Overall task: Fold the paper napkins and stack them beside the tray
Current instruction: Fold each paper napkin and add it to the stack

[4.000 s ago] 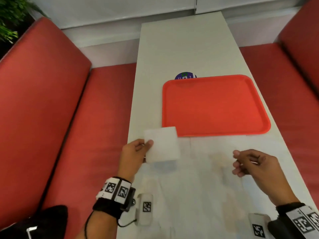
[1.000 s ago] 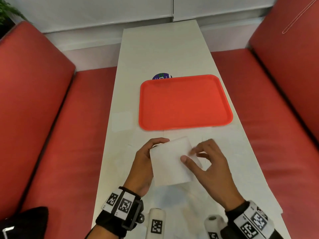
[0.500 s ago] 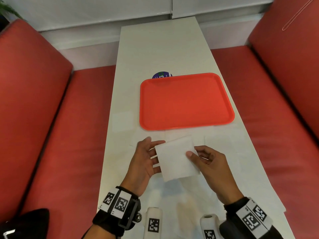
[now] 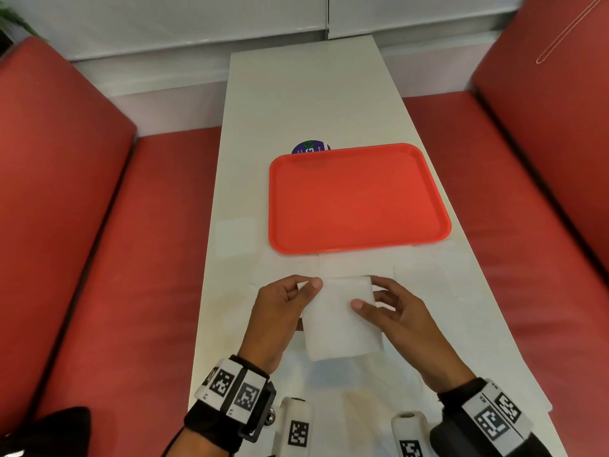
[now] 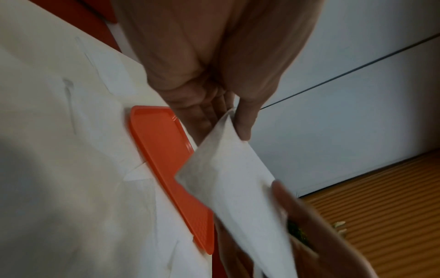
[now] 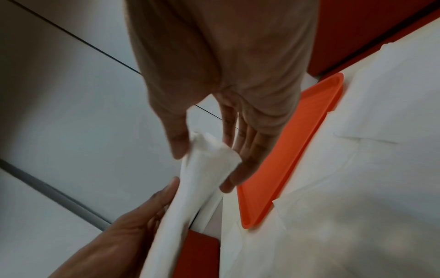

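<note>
I hold a white folded paper napkin above the table, just in front of the orange tray. My left hand pinches its left top corner between thumb and fingers; the left wrist view shows the thumb on the napkin. My right hand grips the right edge, thumb on top, fingers behind; in the right wrist view the napkin lies between thumb and fingers. One folded napkin lies flat to the left of the tray.
Several unfolded white napkins are spread on the white table between the tray and me. A dark round sticker peeks out behind the tray. Red bench seats flank the table on both sides.
Four seconds ago the left hand alone held a folded napkin near the tray. That one now lies left of the tray. Another napkin is now held square by both hands.
</note>
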